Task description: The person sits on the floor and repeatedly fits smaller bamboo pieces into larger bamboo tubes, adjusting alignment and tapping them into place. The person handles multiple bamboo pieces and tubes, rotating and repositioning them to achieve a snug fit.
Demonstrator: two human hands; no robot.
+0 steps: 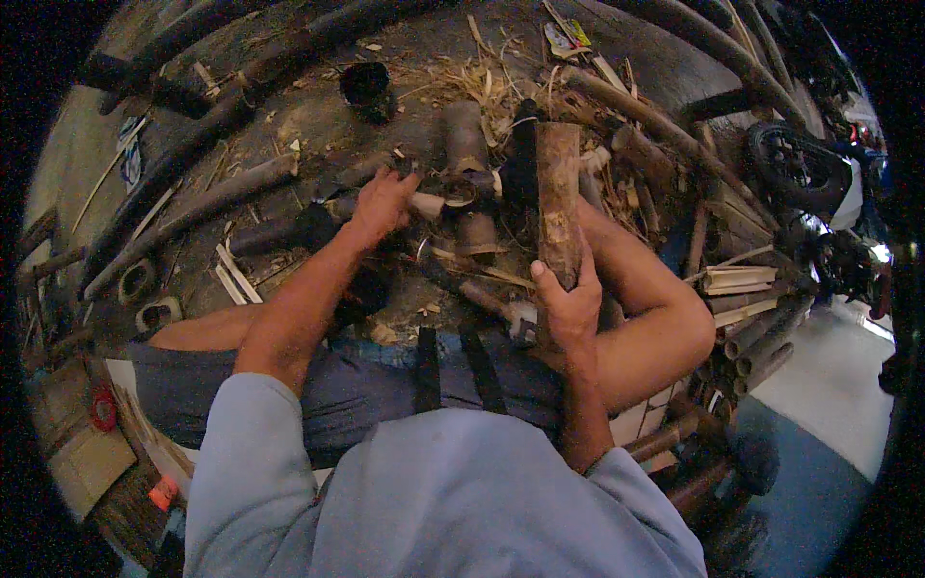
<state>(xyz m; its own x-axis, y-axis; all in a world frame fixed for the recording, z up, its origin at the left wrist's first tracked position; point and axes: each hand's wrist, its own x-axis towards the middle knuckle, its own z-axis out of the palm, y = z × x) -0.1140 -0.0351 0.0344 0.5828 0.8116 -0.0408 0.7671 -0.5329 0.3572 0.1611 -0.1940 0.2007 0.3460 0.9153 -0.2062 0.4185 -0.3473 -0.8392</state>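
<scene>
Upright in front of my right knee stands a thick brown length of bamboo (557, 197), its flat end up. My right hand (570, 303) is closed around its lower part, thumb lying along the near side. My left hand (383, 202) reaches down to the littered ground ahead of me with its fingers curled. What those fingers hold, if anything, is hidden beneath them. Just right of them lies a pale cut wooden end (427, 204). A dark curved tool-like thing (462, 284) lies between my legs; its kind is unclear.
A bamboo tube (467, 135) and a black cup-like container (366, 87) lie ahead, near heaped shavings (487, 87). Long dark poles (193, 183) cross the left side. Split strips (740, 279) and hollow tubes (761, 342) are stacked at right, below a wheel (795, 164).
</scene>
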